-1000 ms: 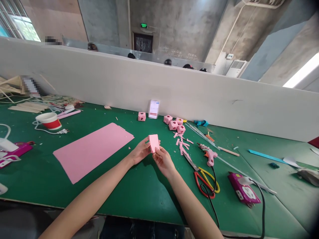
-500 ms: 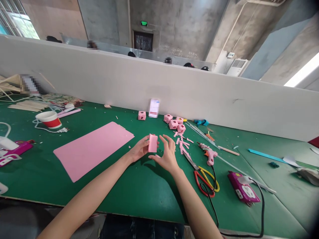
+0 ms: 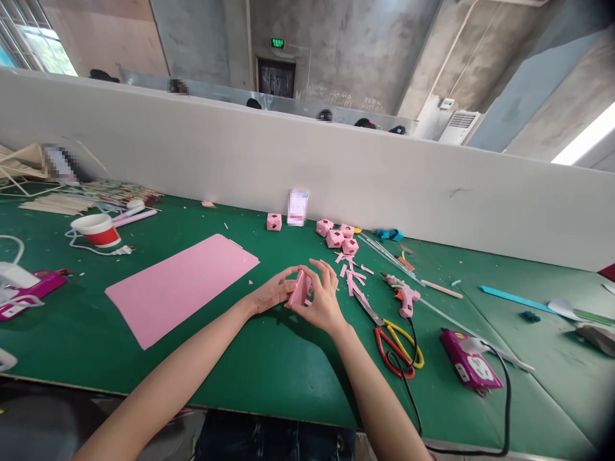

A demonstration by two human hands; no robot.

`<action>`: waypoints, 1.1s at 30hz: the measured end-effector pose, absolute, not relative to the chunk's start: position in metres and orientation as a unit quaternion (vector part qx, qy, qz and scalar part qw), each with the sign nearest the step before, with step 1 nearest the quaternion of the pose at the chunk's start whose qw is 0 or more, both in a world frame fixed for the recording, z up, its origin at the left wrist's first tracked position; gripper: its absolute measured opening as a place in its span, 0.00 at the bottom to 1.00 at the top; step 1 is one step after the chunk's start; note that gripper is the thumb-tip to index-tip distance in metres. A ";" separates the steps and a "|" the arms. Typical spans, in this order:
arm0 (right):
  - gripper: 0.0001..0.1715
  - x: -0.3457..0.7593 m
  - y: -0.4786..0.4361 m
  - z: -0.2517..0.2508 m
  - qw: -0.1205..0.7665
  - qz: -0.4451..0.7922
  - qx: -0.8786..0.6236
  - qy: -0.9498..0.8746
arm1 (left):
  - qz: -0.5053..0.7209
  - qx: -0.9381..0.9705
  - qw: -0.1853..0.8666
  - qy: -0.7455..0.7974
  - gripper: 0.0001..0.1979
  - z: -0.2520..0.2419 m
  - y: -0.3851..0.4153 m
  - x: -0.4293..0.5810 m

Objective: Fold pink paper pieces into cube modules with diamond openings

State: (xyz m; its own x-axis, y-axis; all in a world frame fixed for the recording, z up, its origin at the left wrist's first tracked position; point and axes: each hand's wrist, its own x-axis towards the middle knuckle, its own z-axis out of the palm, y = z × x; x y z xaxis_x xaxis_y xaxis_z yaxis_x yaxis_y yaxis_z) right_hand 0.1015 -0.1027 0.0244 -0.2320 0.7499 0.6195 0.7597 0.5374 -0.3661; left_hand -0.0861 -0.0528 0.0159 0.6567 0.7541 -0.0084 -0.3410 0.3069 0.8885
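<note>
A small folded pink paper piece (image 3: 300,289) is held just above the green table, tilted, with its inner side partly showing. My left hand (image 3: 271,291) grips it from the left, fingers closed on its edge. From the right, my right hand (image 3: 323,294) has thumb and fingers at its top and bottom edges, closed around it. Beyond the hands lie several finished pink paper boxes (image 3: 335,239) with dark diamond openings, and a single pink box (image 3: 273,222) stands apart. Pink paper scraps (image 3: 353,276) are scattered right of my hands.
A pink sheet (image 3: 182,288) lies at left, near a paper cup (image 3: 96,230). On the right are scissors (image 3: 396,346), a pink glue gun (image 3: 406,298) and a purple power strip (image 3: 471,362) with a black cable. A phone (image 3: 297,208) leans on the white partition (image 3: 216,153).
My right hand has closed in from the right and now touches the pink paper piece. The piece has tilted from upright and sits slightly lower.
</note>
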 end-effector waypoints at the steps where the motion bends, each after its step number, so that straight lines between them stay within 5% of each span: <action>1: 0.51 0.101 -0.103 0.025 0.392 -0.005 -0.480 -0.785 | 0.350 0.473 0.779 0.217 0.42 0.016 -0.053 -0.086; 17: 0.46 0.100 -0.104 0.027 0.411 0.025 -0.459 -0.787 | 0.325 0.480 0.792 0.191 0.40 0.019 -0.052 -0.088; 24: 0.55 0.099 -0.108 0.031 0.424 0.059 -0.447 -0.786 | 0.342 0.475 0.790 0.183 0.36 0.017 -0.049 -0.088; 33: 0.47 0.101 -0.108 0.033 0.418 0.026 -0.443 -0.792 | 0.349 0.464 0.795 0.176 0.37 0.017 -0.050 -0.085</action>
